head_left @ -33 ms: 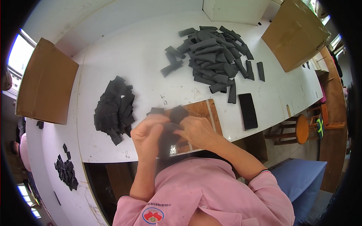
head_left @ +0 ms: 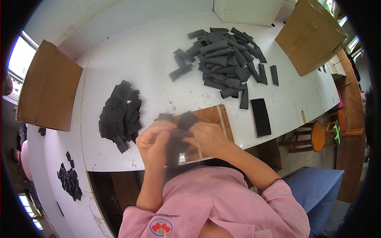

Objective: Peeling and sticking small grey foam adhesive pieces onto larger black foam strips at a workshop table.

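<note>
Both my hands meet over a wooden board at the table's front edge, pinching a dark piece of fabric. On the left side of the piece, my left hand has its fingers closed on it. My right hand grips the other side, fingertips pressed together. A hazy blur covers the area between the hands, so the fabric's exact shape is unclear. Just beyond my fingers lie more black fabric bits. Left of my hands is a heap of flat black fabric pieces.
Farther back spreads a large pile of dark grey fabric tubes. A black phone lies right of the board. Cardboard boxes stand at the left and far right. A wooden stool is beyond the right edge. Another black heap lies at far left.
My left hand has shifted very slightly to the left. Everything else looks the same.
</note>
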Motion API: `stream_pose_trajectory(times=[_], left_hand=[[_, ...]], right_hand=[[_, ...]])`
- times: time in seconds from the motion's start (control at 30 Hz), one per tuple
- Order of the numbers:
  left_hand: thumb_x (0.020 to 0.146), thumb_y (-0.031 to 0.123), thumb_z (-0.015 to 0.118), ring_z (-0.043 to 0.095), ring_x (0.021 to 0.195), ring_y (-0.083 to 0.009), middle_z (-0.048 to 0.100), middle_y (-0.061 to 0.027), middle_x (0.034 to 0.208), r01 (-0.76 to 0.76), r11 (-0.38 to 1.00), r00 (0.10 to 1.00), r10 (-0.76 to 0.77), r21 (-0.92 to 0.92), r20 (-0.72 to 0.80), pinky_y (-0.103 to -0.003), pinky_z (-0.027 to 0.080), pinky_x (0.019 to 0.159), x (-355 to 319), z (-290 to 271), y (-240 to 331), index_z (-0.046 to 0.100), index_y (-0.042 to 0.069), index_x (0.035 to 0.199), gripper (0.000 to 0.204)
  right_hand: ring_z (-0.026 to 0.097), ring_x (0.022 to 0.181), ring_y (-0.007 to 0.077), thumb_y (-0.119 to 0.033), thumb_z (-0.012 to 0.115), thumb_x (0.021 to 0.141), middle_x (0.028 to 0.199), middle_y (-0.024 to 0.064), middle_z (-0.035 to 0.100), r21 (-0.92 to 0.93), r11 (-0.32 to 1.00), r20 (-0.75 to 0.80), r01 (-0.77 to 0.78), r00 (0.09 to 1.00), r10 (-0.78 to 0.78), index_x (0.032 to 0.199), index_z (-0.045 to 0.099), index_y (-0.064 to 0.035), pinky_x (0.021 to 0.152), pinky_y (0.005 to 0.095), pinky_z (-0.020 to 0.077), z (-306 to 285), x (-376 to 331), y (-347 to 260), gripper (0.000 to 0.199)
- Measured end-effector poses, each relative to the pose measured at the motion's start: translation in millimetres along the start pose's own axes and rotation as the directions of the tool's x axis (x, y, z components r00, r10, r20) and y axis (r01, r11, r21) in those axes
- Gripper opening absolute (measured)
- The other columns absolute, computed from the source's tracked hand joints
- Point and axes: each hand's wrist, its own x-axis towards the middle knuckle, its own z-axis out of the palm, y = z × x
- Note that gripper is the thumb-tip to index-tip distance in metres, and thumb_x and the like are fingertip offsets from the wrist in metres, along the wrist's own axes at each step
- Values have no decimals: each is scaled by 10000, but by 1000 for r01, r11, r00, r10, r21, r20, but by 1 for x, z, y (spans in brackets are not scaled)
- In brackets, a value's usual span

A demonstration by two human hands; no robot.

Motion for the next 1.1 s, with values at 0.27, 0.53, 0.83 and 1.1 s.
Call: stream_pose_trajectory(times=[0.27, 0.53, 0.83, 1.1], left_hand=[[825, 142, 563, 531, 858, -222, 594, -145, 871, 37, 972, 999, -39, -233, -4, -346, 398, 813, -6, 2, -11, 568, -16, 831, 158], [758, 158, 647, 554, 890, -249, 610, -146, 889, 169, 966, 982, -149, -194, 112, -355, 422, 811, -2, 18, -3, 600, -28, 861, 218], [719, -23, 637, 524, 722, -91, 605, -51, 840, 200, 956, 955, -239, 216, 174, -222, 421, 651, 4, 20, -8, 623, -29, 774, 57], [771, 151, 599, 562, 827, -181, 595, -128, 936, 220, 940, 941, -134, 261, -310, -291, 438, 742, 6, -23, -38, 504, -58, 1056, 366]], right_hand=[[527, 559, 225, -255, 601, 751, 568, 64, 499, -39, 995, -17, 96, 995, -97, 620, 512, -52, 473, 330, 419, 10, 4, 4, 257], [540, 559, 230, -303, 554, 792, 598, 74, 520, 19, 1000, 13, 10, 1000, -11, 664, 526, -51, 469, 332, 426, 0, -3, -3, 283], [540, 582, 287, -213, 532, 809, 625, 104, 538, 275, 961, -71, -9, 997, 30, 695, 548, -30, 510, 376, 433, 32, -14, 21, 216], [495, 469, 104, -468, 466, 838, 487, 43, 528, 849, 466, 110, -247, 947, 303, 688, 591, 15, 506, 237, 406, -62, 76, 26, 521]])
